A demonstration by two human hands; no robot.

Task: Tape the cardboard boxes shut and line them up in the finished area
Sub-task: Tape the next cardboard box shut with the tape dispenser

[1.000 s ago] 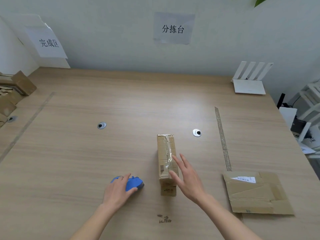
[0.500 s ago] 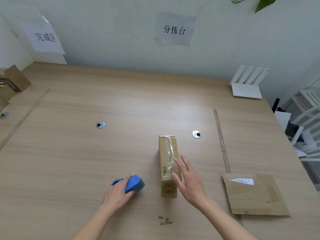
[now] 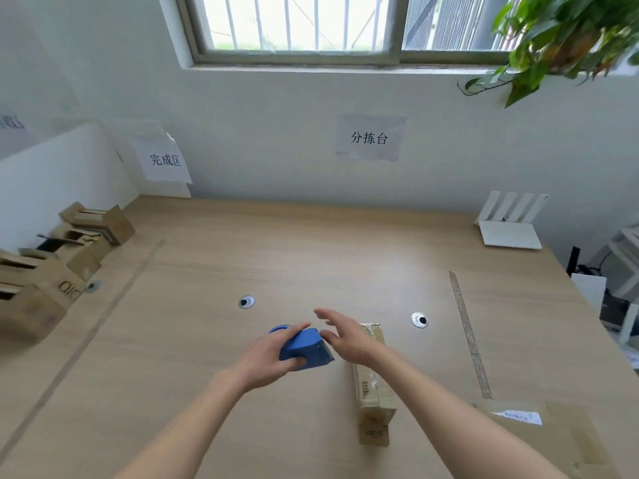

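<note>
Blue plastic is filling the left hand (image 3: 268, 354): a tape dispenser (image 3: 304, 347) is being gripped with the fingers curled over its top and the thumb wrapping its near side, the whole thing lifted above the wooden table (image 3: 311, 257). The left forearm is reaching in from the lower left, wrist bent slightly inward. The right hand (image 3: 345, 335) is hovering just beside the dispenser's right end, fingers spread and loosely extended to the left, palm facing the dispenser, gripping nothing; whether the thumb is touching the blue body cannot be told. The right forearm is crossing above a narrow cardboard box (image 3: 375, 392), which is lying lengthwise on the table below and behind the right wrist, with clear tape along its top and a barcode label on its side. A flattened piece of cardboard (image 3: 553, 433) is lying at the lower right, beside a strip of tape (image 3: 468, 335) stuck to the tabletop. Along the left edge, near a paper sign (image 3: 165, 160) on the wall, a row of cardboard boxes (image 3: 62, 264) is sitting. A second sign (image 3: 369, 137) is hanging on the back wall.
</note>
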